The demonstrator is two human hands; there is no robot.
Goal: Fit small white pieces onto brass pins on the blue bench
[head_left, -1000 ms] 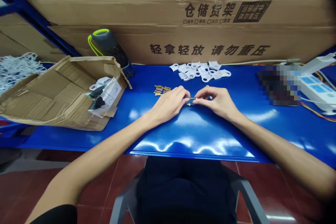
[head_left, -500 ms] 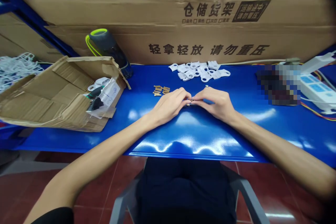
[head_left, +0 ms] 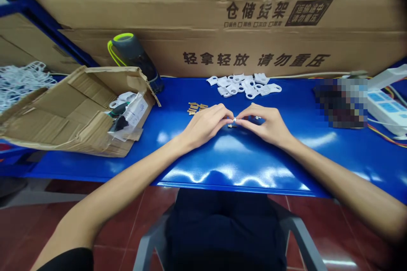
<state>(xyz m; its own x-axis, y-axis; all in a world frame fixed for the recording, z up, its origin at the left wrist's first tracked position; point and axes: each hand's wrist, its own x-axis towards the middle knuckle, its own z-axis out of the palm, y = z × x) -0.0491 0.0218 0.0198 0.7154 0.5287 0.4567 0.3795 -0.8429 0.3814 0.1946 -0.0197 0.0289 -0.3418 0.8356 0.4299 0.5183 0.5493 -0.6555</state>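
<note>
- As I watch from here, a tiny white piece (head_left: 235, 119), its details too small to make out, sits between two hands above the glossy blue bench (head_left: 222, 165).
- The bare left hand (head_left: 208, 125) pinches it, fingers closed.
- The bare right hand (head_left: 265, 123) grips its other side, thumb against forefinger.
- Just below the fingertips lies a small brass-and-white fitting (head_left: 230, 126).
- Flat brass-coloured strips (head_left: 192, 112) lie beyond the left hand.
- Farther back, white ring-ended parts (head_left: 245, 83) are heaped near printed brown cardboard (head_left: 203, 36).
</note>
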